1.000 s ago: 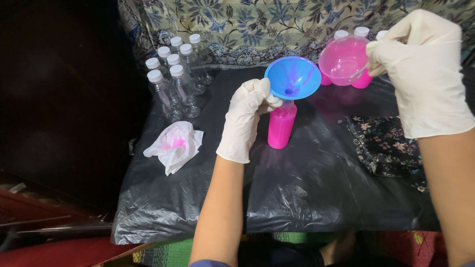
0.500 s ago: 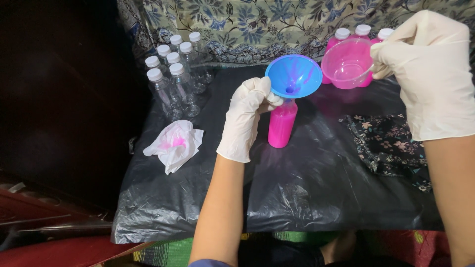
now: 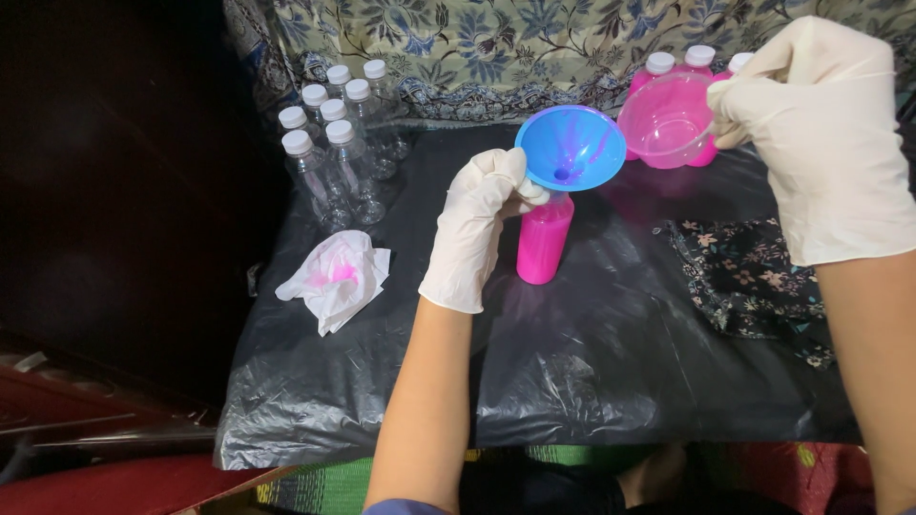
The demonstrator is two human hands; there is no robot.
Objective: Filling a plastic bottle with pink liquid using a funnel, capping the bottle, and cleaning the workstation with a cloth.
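Head view, looking down on a desk (image 3: 592,381) covered in black plastic sheeting that fills the lower centre of the frame. At upper right, the gloved right hand (image 3: 821,133) is closed on the rim of a clear pink bowl (image 3: 668,119), held just beside the funnel. At centre, the gloved left hand (image 3: 477,224) grips the neck of a pink-filled bottle (image 3: 544,238) standing upright on the desk, with a blue funnel (image 3: 570,146) seated in its mouth. Empty capped clear bottles (image 3: 334,143) cluster at upper left; a pink-stained tissue (image 3: 334,277) lies below them. This looks like the filling step; pouring next would call for tipping the bowl over the funnel, steadily
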